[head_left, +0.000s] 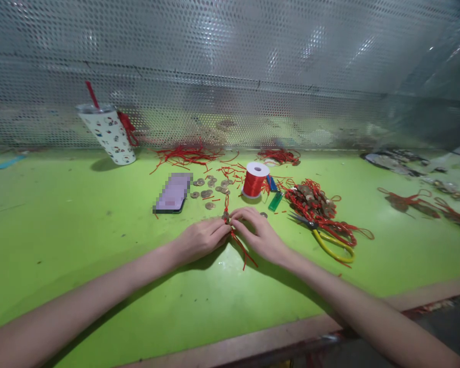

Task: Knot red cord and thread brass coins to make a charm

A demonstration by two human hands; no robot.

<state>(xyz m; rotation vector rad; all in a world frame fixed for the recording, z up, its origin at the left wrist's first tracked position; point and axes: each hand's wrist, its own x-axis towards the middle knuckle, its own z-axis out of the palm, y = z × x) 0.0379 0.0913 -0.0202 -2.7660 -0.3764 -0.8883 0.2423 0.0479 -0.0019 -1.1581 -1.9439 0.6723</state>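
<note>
My left hand [205,236] and my right hand [257,232] meet at the middle of the green table [111,286]. Both are closed on a coin charm [226,217], a small coin strung on red cord. Its red loop [226,203] points away from me, and loose red cord ends [244,251] trail toward me below the fingers. The fingertips hide part of the coin and cord. Just beyond the hands lie several loose coins [210,206]. A spool of red cord [254,182] stands upright behind my right hand.
Yellow-handled scissors [331,245] lie right, against a pile of corded coins [310,202]. Green [276,201] and blue [271,183] lighters lie near the spool. A phone [173,192] lies left; behind it stands a tumbler [109,135]. Red cord scraps [191,155] lie along the perforated metal screen [199,66].
</note>
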